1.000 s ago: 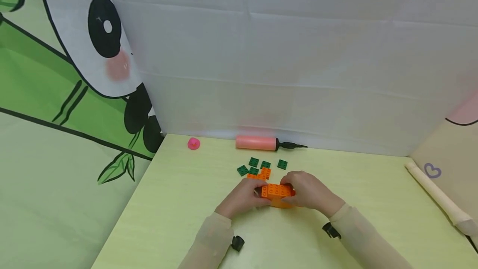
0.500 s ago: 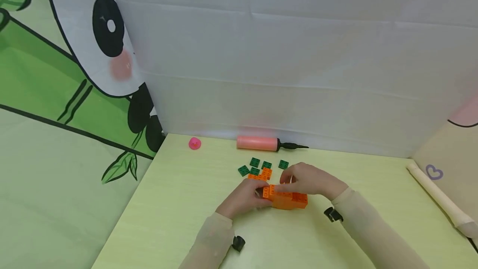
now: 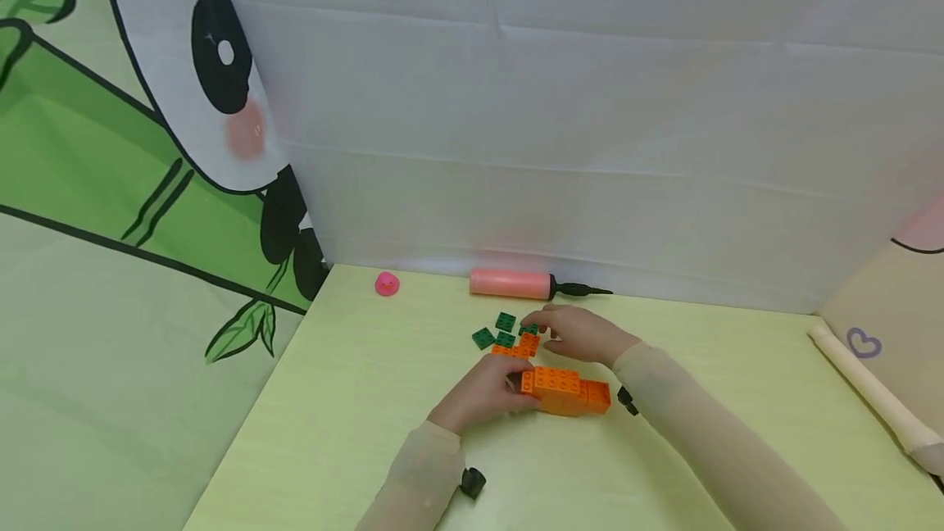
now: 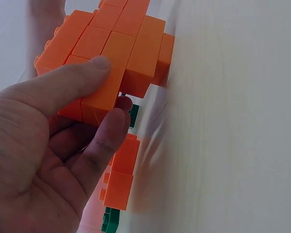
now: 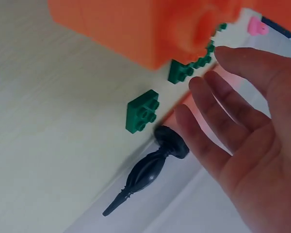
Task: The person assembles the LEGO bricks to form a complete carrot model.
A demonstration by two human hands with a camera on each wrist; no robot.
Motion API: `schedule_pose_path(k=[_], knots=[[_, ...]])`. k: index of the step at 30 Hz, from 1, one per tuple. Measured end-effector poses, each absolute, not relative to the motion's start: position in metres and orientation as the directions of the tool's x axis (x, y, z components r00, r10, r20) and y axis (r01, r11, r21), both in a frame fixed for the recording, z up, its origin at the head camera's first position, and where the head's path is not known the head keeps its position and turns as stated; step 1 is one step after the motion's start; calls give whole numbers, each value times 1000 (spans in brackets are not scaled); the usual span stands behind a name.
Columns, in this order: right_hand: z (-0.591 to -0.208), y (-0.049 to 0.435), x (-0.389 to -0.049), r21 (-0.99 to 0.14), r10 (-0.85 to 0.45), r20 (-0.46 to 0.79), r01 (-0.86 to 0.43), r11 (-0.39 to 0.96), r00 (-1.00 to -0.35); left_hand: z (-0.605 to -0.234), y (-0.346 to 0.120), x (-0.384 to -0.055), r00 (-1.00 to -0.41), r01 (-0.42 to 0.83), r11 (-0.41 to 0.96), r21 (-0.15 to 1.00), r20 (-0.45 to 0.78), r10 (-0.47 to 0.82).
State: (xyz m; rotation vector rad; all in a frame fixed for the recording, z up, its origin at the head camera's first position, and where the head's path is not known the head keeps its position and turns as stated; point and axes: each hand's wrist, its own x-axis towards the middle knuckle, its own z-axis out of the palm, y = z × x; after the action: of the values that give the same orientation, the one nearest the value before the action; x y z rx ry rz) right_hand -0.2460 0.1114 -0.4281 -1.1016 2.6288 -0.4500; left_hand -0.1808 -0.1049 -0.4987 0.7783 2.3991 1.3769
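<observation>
My left hand (image 3: 483, 392) grips the left end of a stepped build of orange toy building bricks (image 3: 562, 390). In the left wrist view its thumb presses a side of the orange build (image 4: 111, 53), with fingers on the opposite side. My right hand (image 3: 578, 334) is stretched over the back of the brick group, beside a green brick (image 3: 528, 329). Its fingers (image 5: 203, 102) are loosely bent in the right wrist view, with nothing between them. Loose orange bricks (image 3: 528, 344) lie just behind the build, and several flat green bricks (image 3: 505, 321) lie around them.
A pink hand pump (image 3: 509, 283) with a black nozzle (image 3: 583, 289) lies along the back wall. Left of it sits a small pink duck (image 3: 387, 283). A rolled pale cloth (image 3: 870, 388) runs down the table's right edge.
My right hand has let go of the orange build and moved back and left to the green bricks, uncovering the build's right end. My left hand keeps its hold.
</observation>
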Motion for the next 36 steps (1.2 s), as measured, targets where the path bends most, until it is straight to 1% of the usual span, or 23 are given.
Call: schedule_pose_path(k=[4, 10, 13, 18, 26, 36], knots=[[-436, 105, -252, -340, -729, -137, -659, 671, -671, -499, -105, -181, -820, 325, 406, 854, 41, 571], [-446, 99, -258, -252, -720, -192, -676, 693, -667, -499, -106, -180, -813, 337, 405, 850, 46, 581], [-451, 98, -260, -230, -704, -203, -666, 710, -680, -498, -106, -180, -813, 332, 412, 849, 37, 581], [-455, 99, -259, -252, -652, -236, -602, 757, -721, -497, -107, -179, -814, 329, 418, 847, 30, 580], [-454, 101, -257, -257, -606, -273, -550, 794, -747, -497, -106, -180, -822, 317, 425, 848, 23, 568], [-454, 114, -256, -313, -558, -284, -475, 823, -780, -495, -104, -179, -830, 297, 435, 850, 4, 558]])
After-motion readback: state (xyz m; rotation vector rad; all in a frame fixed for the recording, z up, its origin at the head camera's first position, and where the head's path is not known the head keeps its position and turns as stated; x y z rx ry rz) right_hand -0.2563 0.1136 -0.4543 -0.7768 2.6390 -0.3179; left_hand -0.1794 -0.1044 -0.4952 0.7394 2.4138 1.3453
